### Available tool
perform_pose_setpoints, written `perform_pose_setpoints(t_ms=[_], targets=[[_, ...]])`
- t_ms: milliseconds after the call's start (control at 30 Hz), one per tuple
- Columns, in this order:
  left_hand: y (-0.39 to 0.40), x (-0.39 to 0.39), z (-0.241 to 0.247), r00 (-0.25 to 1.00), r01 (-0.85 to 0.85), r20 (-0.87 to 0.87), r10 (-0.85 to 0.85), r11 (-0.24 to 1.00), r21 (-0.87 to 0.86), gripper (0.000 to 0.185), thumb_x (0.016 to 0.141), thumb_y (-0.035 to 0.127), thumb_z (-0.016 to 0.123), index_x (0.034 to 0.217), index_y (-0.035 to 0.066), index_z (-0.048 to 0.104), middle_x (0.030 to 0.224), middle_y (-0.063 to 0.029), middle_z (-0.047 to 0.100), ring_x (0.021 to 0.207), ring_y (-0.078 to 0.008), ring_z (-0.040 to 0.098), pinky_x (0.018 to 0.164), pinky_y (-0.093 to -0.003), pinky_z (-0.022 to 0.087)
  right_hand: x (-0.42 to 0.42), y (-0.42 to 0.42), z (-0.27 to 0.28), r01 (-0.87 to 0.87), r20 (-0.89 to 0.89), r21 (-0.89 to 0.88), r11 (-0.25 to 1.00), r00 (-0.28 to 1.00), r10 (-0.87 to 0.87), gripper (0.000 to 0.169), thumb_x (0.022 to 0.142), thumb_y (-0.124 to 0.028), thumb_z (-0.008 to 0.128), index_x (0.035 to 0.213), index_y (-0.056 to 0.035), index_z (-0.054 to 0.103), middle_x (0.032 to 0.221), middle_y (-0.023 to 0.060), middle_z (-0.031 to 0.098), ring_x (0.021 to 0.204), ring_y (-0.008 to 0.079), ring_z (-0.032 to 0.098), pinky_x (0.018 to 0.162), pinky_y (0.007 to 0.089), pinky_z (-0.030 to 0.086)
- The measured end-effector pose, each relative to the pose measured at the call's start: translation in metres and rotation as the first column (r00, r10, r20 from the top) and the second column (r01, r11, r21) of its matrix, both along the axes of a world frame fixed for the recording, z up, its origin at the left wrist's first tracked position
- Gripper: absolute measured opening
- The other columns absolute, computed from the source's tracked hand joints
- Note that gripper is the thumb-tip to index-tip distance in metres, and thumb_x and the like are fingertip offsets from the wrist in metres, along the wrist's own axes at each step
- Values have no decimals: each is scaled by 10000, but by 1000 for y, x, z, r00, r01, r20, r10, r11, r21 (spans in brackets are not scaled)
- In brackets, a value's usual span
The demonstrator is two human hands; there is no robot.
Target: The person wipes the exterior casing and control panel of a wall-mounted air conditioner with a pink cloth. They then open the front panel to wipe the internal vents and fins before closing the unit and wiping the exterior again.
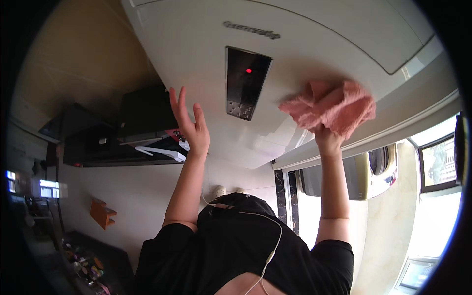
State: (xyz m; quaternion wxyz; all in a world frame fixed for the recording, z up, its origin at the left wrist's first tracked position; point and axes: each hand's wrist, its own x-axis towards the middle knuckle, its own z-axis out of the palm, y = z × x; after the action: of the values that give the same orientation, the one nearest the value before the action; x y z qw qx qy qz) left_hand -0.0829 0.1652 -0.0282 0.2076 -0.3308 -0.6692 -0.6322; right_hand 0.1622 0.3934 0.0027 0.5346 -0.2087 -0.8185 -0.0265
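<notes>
A pink cloth (335,107) lies bunched against the white front panel of a tall appliance (199,48), which looks like a floor-standing air conditioner. My right hand (325,133) holds the cloth from below, and the fabric hides most of its fingers. To the left, my left hand (193,132) is raised beside the panel's edge with its fingers apart and nothing in it. Whether its fingertips touch the panel I cannot tell. Between the hands sits a dark display panel (245,81) with a small red light. Raised lettering (252,30) runs above the display.
A black cabinet (147,110) stands at left, with a white angular object (162,152) at its front. Further left on the floor is a small brown wooden stool (102,214). Through a doorway at right stands a front-loading washing machine (376,173). A white cable (276,228) hangs over my black shirt.
</notes>
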Motion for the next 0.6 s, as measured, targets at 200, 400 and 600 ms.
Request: perform_pose_setpoints(t_ms=[200, 400, 600], targets=[[14, 10, 23, 997, 64, -49, -62, 997, 47, 463, 983, 137, 504, 1425, 61, 389, 1549, -185, 207, 1429, -343, 229, 1130, -465, 220, -48, -27, -33, 47, -219, 23, 999, 975, -41, 812, 694, -431, 779, 1366, -90, 474, 1397, 176, 432, 1315, 413, 358, 1094, 597, 184], [-2, 6, 17, 995, 94, -26, -95, 995, -33, 460, 985, 104, 488, 1428, 47, 378, 1552, -188, 197, 1436, -319, 225, 1134, -434, 238, -17, -52, -214, 47, 49, -515, 856, 998, -25, 689, 785, -404, 674, 1372, -109, 466, 1396, 130, 470, 1315, 365, 392, 1098, 518, 265], [-4, 3, 29, 990, 140, -20, -141, 990, -30, 465, 986, 70, 468, 1438, 53, 359, 1559, -154, 179, 1439, -284, 225, 1148, -441, 243, -21, -41, -228, 133, 78, -599, 790, 991, -108, 684, 762, -405, 700, 1316, -84, 461, 1313, 125, 460, 1235, 319, 402, 1073, 429, 250]])
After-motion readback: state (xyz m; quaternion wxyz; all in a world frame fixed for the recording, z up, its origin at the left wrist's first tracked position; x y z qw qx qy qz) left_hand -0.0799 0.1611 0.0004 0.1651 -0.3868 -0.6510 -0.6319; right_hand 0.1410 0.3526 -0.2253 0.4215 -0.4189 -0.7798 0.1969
